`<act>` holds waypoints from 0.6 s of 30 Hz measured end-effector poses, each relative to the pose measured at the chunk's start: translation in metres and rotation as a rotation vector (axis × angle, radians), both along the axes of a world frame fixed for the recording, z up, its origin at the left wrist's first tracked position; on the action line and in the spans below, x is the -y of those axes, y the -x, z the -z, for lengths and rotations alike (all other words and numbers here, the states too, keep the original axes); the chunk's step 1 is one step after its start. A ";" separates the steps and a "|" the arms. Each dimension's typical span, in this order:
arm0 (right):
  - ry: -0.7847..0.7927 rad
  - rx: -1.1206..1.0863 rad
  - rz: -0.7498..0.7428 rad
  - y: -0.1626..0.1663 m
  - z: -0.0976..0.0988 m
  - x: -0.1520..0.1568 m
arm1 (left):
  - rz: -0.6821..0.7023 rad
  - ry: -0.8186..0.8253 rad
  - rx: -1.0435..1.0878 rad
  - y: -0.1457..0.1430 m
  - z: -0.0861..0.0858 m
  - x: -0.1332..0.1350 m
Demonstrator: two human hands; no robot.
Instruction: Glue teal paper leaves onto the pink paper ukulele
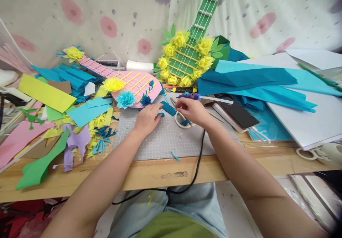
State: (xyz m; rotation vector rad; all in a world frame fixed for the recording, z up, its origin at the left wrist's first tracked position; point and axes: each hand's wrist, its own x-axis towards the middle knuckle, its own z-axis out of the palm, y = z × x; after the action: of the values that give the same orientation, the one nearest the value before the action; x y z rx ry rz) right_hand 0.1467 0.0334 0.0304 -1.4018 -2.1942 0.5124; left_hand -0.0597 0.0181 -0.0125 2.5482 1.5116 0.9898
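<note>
A short dark-blue crepe paper strip point(168, 108) stretches between my two hands above the grey cutting mat point(155, 145). My left hand point(147, 120) is closed with its fingertips at the strip's left end, and a small blue scrap point(161, 115) shows by the thumb. Fingers pinched, my right hand point(191, 110) meets the strip's right end. Beneath the right hand lie white scissors handles point(176, 120). Just behind it rests a blue glue gun point(190, 96) with a white glue stick point(217, 99). A pink paper guitar point(133, 81) with blue and yellow flowers lies beyond my left hand.
A green paper guitar point(184, 58) ringed with yellow flowers leans at the back. Coloured paper scraps point(92, 110) crowd the left. A phone point(237, 111), blue crepe sheets point(253, 78) and white boards point(307, 120) lie right. A black cable point(199, 163) crosses the table edge.
</note>
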 end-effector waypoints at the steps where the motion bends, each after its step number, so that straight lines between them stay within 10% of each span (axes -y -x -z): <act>1: 0.034 -0.012 0.009 -0.007 -0.004 0.001 | 0.011 0.042 -0.039 -0.001 0.002 -0.002; 10: 0.370 0.144 -0.091 -0.073 -0.026 0.008 | -0.060 0.173 -0.123 -0.005 0.006 -0.007; 18: 0.179 0.267 0.241 -0.068 -0.007 -0.012 | -0.190 0.193 0.062 -0.007 0.002 -0.004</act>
State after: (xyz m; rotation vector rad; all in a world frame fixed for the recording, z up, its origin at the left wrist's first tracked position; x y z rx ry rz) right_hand 0.2149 0.0456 0.0374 -1.8982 -2.1788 0.4659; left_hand -0.0522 0.0223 -0.0145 2.2581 1.7628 0.8818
